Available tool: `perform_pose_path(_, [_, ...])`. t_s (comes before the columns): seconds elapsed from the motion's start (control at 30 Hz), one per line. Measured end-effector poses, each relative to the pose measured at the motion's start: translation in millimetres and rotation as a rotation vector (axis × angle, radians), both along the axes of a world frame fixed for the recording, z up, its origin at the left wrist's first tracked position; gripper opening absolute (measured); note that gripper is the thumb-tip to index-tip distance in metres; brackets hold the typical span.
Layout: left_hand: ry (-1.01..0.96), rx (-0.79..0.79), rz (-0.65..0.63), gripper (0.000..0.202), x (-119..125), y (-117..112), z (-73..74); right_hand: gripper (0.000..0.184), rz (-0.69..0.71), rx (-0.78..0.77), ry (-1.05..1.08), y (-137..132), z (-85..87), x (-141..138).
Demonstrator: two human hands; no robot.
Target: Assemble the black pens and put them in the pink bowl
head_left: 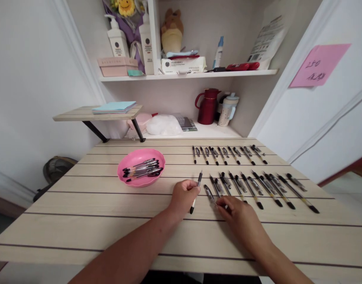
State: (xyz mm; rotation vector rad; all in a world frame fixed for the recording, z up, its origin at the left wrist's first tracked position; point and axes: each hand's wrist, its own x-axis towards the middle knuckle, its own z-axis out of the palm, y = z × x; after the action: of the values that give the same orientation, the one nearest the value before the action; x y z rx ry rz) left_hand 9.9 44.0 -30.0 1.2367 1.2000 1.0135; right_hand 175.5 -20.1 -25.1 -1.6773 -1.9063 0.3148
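My left hand (183, 195) is closed around a black pen (196, 191) that stands tilted just above the wooden table (80, 205). To its right my right hand (238, 215) pinches a pen cap (209, 193) against the table top. Both hands sit at the left end of the near row of pens and caps (258, 187), laid side by side. A second row of pens (228, 154) lies farther back. A pink bowl (141, 166) at the left holds several more pens.
A small wooden riser (95, 114) with a blue notebook stands at the back left. Behind the table are a red jug (208, 106), a mug, a white bag and shelves with bottles. A pink note (318, 65) hangs on the right wall.
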Motion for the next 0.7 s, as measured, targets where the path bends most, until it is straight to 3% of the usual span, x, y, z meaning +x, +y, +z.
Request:
perform_pose_path(0.17, [0.128, 0.089, -0.004, 0.013, 0.3, 4.5, -7.1, 0.011, -0.013, 0.086, -0.212, -0.9, -7.4, -10.7])
perform_pose_path(0.57, [0.240, 0.122, -0.025, 0.017, 2.0, 6.0, -13.5, 0.010, -0.020, 0.082, -0.268, 7.1, -16.4, -13.2])
perform_pose_path(0.7, [0.375, 0.141, -0.063, 0.021, 0.9, 6.0, -10.5, 0.010, -0.022, 0.063, -0.265, 6.3, -14.9, -11.9])
